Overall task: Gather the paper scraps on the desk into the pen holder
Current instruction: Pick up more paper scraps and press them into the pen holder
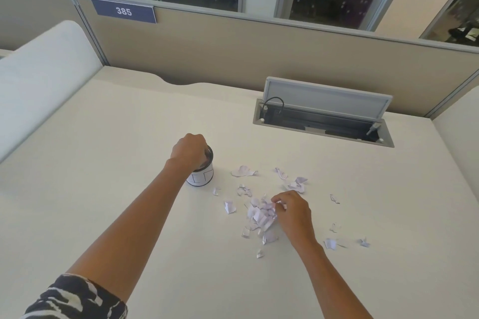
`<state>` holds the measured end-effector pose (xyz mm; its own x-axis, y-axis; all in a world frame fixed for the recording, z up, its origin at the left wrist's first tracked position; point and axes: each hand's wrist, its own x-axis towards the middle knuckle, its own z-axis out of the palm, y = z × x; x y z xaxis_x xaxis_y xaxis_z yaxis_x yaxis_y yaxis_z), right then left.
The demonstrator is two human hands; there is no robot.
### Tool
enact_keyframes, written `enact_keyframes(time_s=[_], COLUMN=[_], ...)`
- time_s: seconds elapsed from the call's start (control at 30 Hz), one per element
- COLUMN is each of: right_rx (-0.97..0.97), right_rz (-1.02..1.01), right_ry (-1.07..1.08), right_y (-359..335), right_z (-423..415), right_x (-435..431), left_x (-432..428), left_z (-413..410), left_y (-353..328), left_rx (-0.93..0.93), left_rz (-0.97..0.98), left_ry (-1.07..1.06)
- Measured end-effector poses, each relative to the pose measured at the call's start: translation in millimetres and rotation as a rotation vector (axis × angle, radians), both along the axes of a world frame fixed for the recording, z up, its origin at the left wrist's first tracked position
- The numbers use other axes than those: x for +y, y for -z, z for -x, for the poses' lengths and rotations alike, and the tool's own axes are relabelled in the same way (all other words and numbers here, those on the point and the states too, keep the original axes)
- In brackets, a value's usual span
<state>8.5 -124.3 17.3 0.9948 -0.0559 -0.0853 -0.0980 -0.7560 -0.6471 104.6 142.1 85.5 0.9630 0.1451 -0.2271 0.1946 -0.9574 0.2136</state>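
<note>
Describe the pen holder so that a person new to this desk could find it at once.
On the pale desk, look in front and left of the open cable box. The pen holder is the small white can with a dark rim, under the left hand. Only it stands upright; its neighbours are paper scraps.

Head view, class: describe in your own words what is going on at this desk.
A person is clearing torn paper scraps off a desk. The left hand sits curled over the mouth of the pen holder; what its fingers hold is hidden. The right hand pinches at the main pile of scraps. Many more lie scattered around it, so the job is far from done.
</note>
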Motion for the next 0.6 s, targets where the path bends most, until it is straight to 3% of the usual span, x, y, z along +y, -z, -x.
enact_keyframes(time_s=[0.17,0.3,0.6], right_rx=[0.075,0.226,0.191], right_rz=[0.049,0.187,0.322], right_ry=[0.013,-0.113,-0.300], right_y=[4,5,11], right_z=[0,6,20], right_x=[-19,-12,28], left_x=[0,2,-10], left_z=[6,13,43], left_y=[-11,-17,-25], left_rx=[-0.014,-0.049,-0.377], left_rz=[0.080,0.100,0.130], left_ry=[-0.015,-0.055,-0.003])
